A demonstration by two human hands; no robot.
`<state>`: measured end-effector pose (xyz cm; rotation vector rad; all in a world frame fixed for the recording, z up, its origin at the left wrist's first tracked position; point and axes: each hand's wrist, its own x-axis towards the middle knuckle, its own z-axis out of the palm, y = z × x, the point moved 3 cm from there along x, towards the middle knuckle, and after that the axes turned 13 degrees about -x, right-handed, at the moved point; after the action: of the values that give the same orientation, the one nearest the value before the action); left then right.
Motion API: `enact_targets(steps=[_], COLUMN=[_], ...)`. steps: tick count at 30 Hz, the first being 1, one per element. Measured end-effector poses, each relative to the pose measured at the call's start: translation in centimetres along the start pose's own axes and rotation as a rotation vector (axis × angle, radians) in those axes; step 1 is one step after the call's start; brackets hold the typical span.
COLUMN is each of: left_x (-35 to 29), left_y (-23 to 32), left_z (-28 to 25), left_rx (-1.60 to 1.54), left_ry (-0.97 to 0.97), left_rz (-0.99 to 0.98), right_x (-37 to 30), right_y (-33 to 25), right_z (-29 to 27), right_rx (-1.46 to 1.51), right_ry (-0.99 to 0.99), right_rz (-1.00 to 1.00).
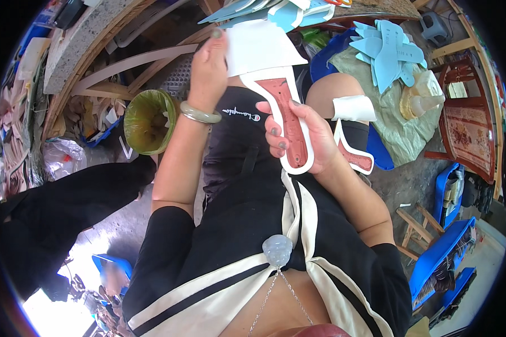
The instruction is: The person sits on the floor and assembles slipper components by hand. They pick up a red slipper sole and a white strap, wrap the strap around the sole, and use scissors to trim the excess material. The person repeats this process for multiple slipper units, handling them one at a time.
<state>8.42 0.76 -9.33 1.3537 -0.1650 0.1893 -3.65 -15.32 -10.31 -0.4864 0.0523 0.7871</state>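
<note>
My right hand point(306, 132) is closed round a shoe insole point(287, 112), with a reddish-brown face and a raised white border. Its thumb lies on the face and its fingers wrap the left edge. From the insole's far end spreads a wide white flap point(261, 48). At that flap's left edge, my left hand point(209, 67) is closed, slightly blurred, with the fingertips partly hidden. A similar insole point(356, 156) with a white flap point(354, 108) rests at my right knee.
Light-blue sole-shaped pieces point(385, 50) are piled at the far right, beside a translucent bottle point(424, 95) of yellowish liquid. More blue and white pieces point(289, 14) lie on the far tabletop. Left of my leg stands a lined bin point(146, 126). A wooden chair point(469, 118) is at the right.
</note>
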Motion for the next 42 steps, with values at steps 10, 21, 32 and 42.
enact_targets(steps=[10, 21, 32, 42], left_x=[2.1, 0.5, -0.1, -0.2], left_y=[-0.5, -2.6, -3.5, -0.5], left_z=[-5.2, -4.5, -4.8, -2.8], left_rx=[0.324, 0.701, 0.574, 0.085], left_ry=[-0.14, -0.41, -0.211, -0.264], left_rz=[-0.139, 0.159, 0.208, 0.132], right_x=[-0.9, -14.5, -7.6, -4.4], right_y=[0.5, -11.1, -13.3, -13.6], right_z=[0.4, -12.5, -7.9, -4.6], right_rx=[-1.344, -2.132, -1.479, -1.142], right_ry=[0.128, 1.336, 0.728, 0.311], right_rz=[-0.073, -0.67, -0.64, -0.654])
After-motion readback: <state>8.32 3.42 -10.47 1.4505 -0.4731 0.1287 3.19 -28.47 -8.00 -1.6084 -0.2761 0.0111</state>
